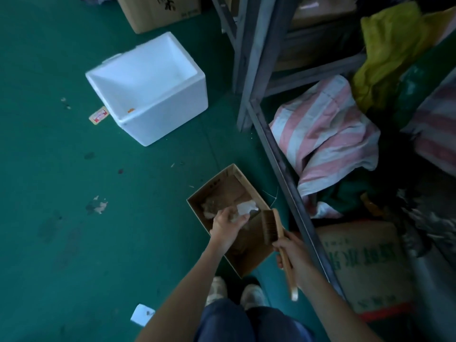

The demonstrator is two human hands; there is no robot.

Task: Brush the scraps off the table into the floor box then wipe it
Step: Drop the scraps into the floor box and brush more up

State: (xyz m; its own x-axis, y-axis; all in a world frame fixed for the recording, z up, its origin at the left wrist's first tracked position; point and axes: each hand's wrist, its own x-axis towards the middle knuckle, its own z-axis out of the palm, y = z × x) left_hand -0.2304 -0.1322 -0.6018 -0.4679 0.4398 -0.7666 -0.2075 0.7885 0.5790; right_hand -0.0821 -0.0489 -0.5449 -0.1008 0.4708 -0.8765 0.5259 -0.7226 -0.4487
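Two boxes stand on the green floor [61,193], and a grey metal shelf [278,154] with sacks runs down the right of the frame. The table itself is not in view.

The bigger box, a white foam box [170,124], sits in the upper left of the frame, well apart from the person, and seems to have no part in the work. The brown cardboard box [217,183] is in the lower middle, just in front of the shoes and beside the shelf. I judge it stands so close so that the rubbish falls straight into it.

The right hand [293,253] grips the wooden handle of the brush [271,223]. The bristle head is over the right edge of the cardboard box, probably kept ready for more brushing.

The left hand [228,227] is over the open box, its fingers curled around a pale scrap [235,217], likely to drop it inside. A white paper piece [246,208] lies just past the fingertips; whether they touch it I cannot tell. Some brownish scraps [209,208] already lie in the box, so the brushing step seems far along, and the wiping is not yet begun.
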